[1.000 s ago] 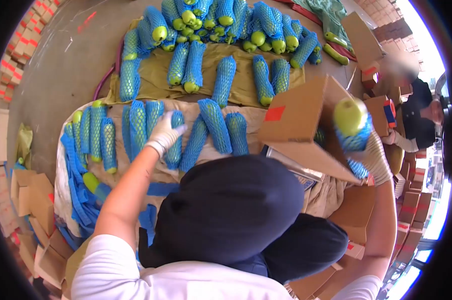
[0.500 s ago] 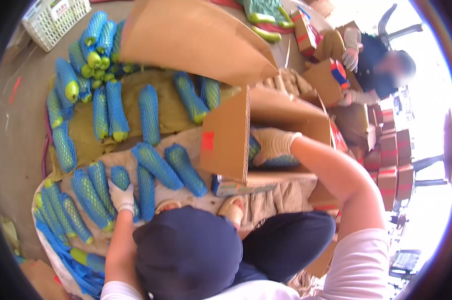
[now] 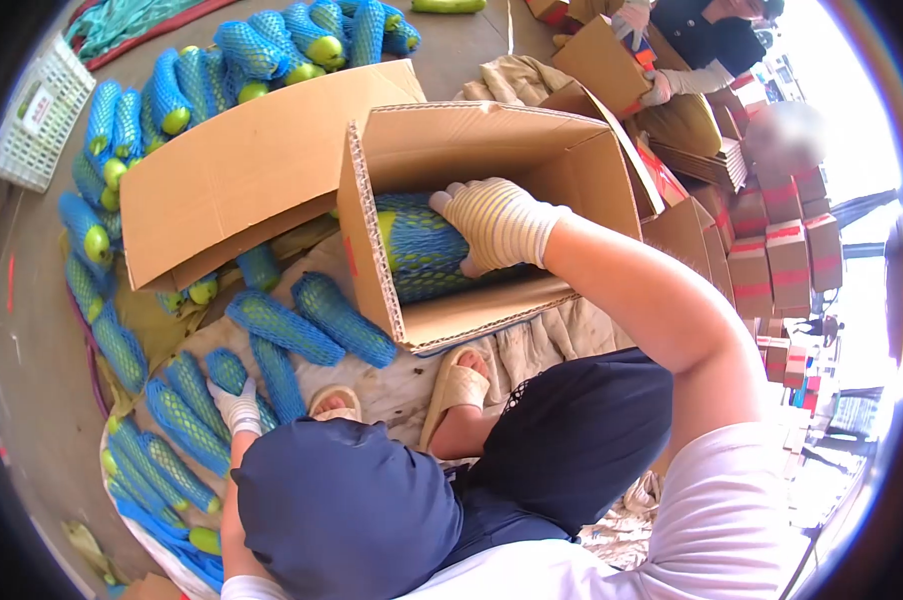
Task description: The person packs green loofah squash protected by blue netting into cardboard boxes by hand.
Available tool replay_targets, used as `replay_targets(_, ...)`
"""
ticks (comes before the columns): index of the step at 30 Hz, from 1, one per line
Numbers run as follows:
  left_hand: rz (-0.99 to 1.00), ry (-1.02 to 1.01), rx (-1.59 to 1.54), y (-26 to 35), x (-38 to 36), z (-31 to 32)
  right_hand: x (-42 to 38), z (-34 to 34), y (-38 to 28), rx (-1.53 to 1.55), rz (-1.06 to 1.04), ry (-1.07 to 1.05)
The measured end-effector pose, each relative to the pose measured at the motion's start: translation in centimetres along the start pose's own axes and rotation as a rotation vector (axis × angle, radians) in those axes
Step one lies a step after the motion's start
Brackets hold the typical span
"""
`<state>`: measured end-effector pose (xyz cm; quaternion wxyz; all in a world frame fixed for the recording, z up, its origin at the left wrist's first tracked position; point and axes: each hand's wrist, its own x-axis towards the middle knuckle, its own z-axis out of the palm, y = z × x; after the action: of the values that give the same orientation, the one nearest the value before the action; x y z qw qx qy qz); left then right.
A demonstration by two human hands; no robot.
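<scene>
An open cardboard box (image 3: pixel 502 130) lies in front of me with net-wrapped green gourds (image 3: pixel 422 245) in it. My right hand (image 3: pixel 499 225), in a striped glove, reaches inside with its fingers curved over one of these gourds. On the left, my left hand (image 3: pixel 236 405), in a white glove, is wrapped round the lower end of a gourd in blue netting (image 3: pixel 226 370). More netted gourds (image 3: pixel 187 425) lie close beside it on the cloth. Two others (image 3: pixel 342 318) rest between that hand and the box.
A large box flap (image 3: pixel 242 175) extends to the left. Beyond it lie rows of netted gourds (image 3: pixel 247 50). A white crate (image 3: pixel 42 115) stands at far left. At upper right, a co-worker (image 3: pixel 707 40) holds a carton, near stacked boxes (image 3: pixel 787 265).
The view has shifted, and the box appears larger and nearer. Its flap appears lower. My right hand remains on the gourd inside, now more visible; my left hand still grips its gourd.
</scene>
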<state>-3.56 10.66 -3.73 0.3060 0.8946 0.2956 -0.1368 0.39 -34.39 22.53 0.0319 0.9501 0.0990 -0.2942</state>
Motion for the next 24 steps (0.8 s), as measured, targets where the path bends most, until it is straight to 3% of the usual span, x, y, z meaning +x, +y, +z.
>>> replay_targets(5,0.025,0.023,-0.015,0.1,0.0,0.3,0.2,-1.2,0.1,-0.016,-0.024,-0.046)
replay_targets(10,0.055,0.038,-0.009,0.8,-0.7,0.1,1.0,0.3,-0.1,-0.103,-0.016,0.120)
replay_targets(12,-0.023,0.058,0.076,2.0,-1.0,0.1,1.2,0.0,-0.2,-0.083,0.015,0.076)
replay_targets(15,0.101,0.026,-0.012,-0.6,1.1,-0.1,0.4,-3.2,0.2,0.013,0.042,-0.111)
replay_targets(16,0.150,-0.015,-0.086,-1.7,1.6,-0.5,-1.6,-5.2,0.5,0.131,0.072,0.009)
replay_targets(18,0.173,-0.093,-0.227,-2.5,1.3,-2.4,-5.7,-5.8,1.7,0.371,-0.090,0.619)
replay_targets(19,0.170,-0.126,-0.283,-2.5,0.9,-3.7,-7.6,-5.8,1.7,0.590,-0.070,0.766)
replay_targets(20,0.168,-0.153,-0.328,-2.5,0.3,-4.9,-10.2,-7.0,0.3,0.620,-0.061,0.752)
replay_targets(21,0.169,-0.171,-0.366,-2.3,-0.3,-6.1,-13.5,-8.8,-1.8,1.085,0.139,0.699)
replay_targets(23,0.183,-0.196,-0.421,-1.9,-1.9,-8.5,-16.4,-6.3,-0.9,1.340,0.194,0.681)
replay_targets(24,0.196,-0.201,-0.440,-1.6,-2.8,-9.8,-16.6,-3.6,0.3,1.138,0.044,0.738)
